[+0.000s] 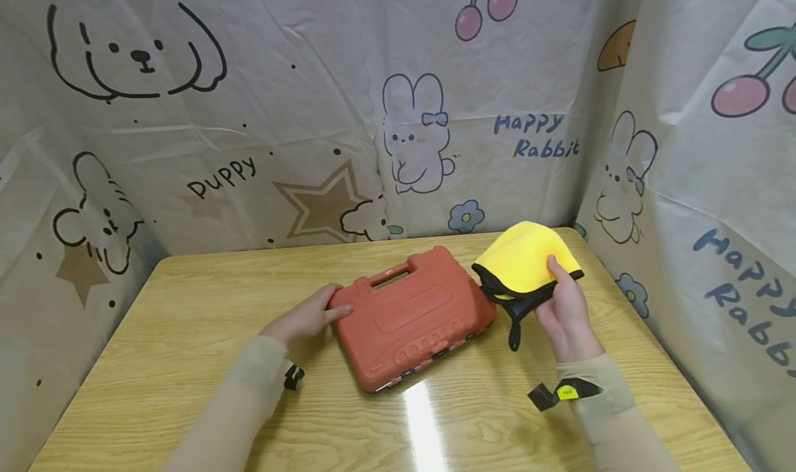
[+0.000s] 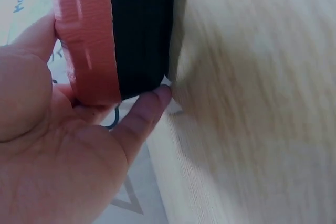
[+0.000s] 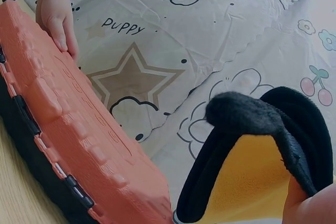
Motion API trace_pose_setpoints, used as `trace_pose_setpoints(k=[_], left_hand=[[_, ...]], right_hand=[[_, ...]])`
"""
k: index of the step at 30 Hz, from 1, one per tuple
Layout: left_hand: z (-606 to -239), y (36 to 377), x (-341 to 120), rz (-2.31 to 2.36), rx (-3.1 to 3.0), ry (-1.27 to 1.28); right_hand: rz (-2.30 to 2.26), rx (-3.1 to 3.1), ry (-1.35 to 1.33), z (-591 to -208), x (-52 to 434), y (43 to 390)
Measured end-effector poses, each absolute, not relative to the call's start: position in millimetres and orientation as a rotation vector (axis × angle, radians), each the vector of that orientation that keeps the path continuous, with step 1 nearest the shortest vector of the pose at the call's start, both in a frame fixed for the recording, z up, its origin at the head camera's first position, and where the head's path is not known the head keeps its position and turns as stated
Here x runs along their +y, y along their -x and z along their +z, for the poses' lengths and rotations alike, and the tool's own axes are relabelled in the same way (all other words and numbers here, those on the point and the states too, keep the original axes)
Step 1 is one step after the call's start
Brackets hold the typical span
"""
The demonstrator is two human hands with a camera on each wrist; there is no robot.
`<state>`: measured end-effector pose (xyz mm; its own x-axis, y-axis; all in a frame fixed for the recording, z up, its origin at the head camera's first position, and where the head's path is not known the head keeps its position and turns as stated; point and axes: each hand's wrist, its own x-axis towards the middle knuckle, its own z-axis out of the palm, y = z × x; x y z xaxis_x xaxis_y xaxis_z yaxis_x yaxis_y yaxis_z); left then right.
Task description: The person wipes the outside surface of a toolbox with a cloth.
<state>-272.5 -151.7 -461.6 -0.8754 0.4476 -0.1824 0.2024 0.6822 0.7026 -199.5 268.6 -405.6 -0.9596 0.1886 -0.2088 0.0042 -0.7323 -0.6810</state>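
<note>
A red plastic carrying case (image 1: 413,313) with a black lower half lies at an angle on the table, its handle side away from me. My left hand (image 1: 314,316) grips its left end, thumb over the red top; in the left wrist view the fingers (image 2: 144,111) bend round the end near the black half. To the right, my right hand (image 1: 566,313) pinches a folded yellow cloth (image 1: 525,254) with black edging, thumb on its yellow face. A black loop (image 1: 515,334) hangs from the cloth. In the right wrist view the cloth's black edge (image 3: 241,111) stands close beside the case.
The wooden table (image 1: 205,306) carries the case and shows a bright reflection at the front. Behind it and along both sides hangs a pale sheet (image 1: 280,112) printed with cartoon animals. Each wrist wears a black strap (image 1: 581,388).
</note>
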Motion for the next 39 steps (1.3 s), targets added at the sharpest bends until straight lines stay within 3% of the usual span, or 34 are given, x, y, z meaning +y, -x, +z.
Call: trace_pose_setpoints(k=[5, 9, 23, 39], left_hand=[[-462, 278, -152, 1.013, 2.539, -0.53], [-462, 274, -148, 1.03, 2.577, -0.404], [-456, 216, -112, 1.407, 2.446, 0.154], [-469, 186, -94, 1.637, 2.441, 0.11]], right_hand=[[2.803, -1.116, 0.394, -407, 269, 200], [2.809, -1.11, 0.398, -407, 269, 200], [2.799, -1.115, 0.409, -406, 270, 199], [2.799, -1.098, 0.411, -407, 271, 200]])
